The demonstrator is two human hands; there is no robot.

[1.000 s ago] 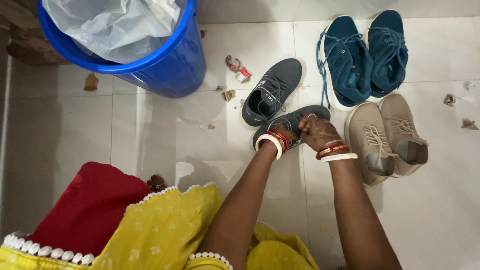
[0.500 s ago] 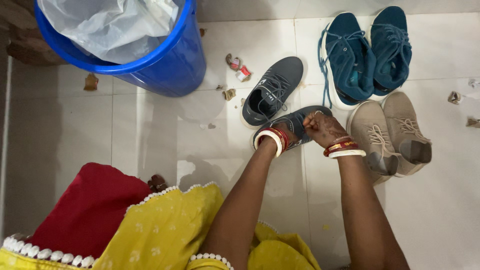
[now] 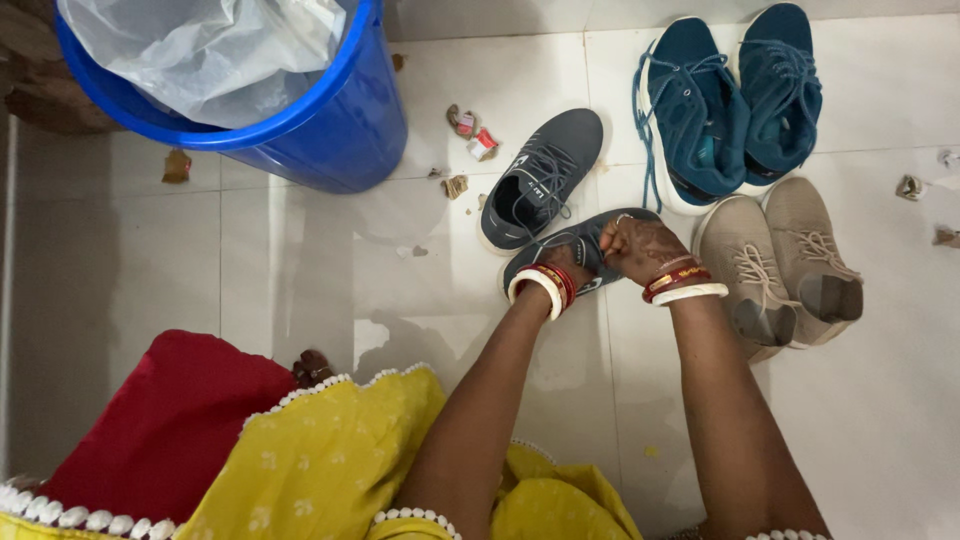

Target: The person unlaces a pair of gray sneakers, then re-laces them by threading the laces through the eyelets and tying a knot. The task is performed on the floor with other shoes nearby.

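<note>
both hands on the grey shoe (image 3: pixel 585 243) just below its mate (image 3: pixel 540 180): left hand (image 3: pixel 568 266) closed on its side, right hand (image 3: pixel 632 243) curled gripping the top. best held steady on floor.

Soft, even indoor light. The white floor tiles (image 3: pixel 300 260) show mild glare and faint shadows near the blue bucket (image 3: pixel 330 120). Focus is sharp throughout.

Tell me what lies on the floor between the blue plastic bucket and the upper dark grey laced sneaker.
Head view: small crumpled wrappers and scraps lie on the white tiles between the blue plastic bucket and the dark grey laced sneaker.
</note>
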